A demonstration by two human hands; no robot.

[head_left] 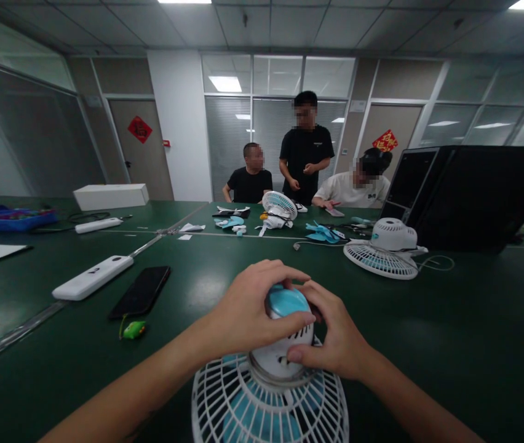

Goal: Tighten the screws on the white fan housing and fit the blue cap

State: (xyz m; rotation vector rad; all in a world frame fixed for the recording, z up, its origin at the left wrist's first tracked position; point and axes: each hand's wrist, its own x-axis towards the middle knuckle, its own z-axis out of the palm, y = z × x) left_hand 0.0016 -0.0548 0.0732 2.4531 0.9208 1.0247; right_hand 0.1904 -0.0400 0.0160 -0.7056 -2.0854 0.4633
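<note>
Right in front of me a white fan with blue blades inside its grille lies on the green table, motor housing uppermost. A light-blue cap tops the white motor housing. My left hand wraps round the cap and housing from the left, its thumb lying across the front. From the right, my right hand grips the same housing, with the thumb low on its front. The far fingers of both hands are partly hidden behind the housing.
Left of me are a black phone, a green charm and a white power strip. Another fan lies near a black monitor. Across the table, three people are beside a third fan and blue parts.
</note>
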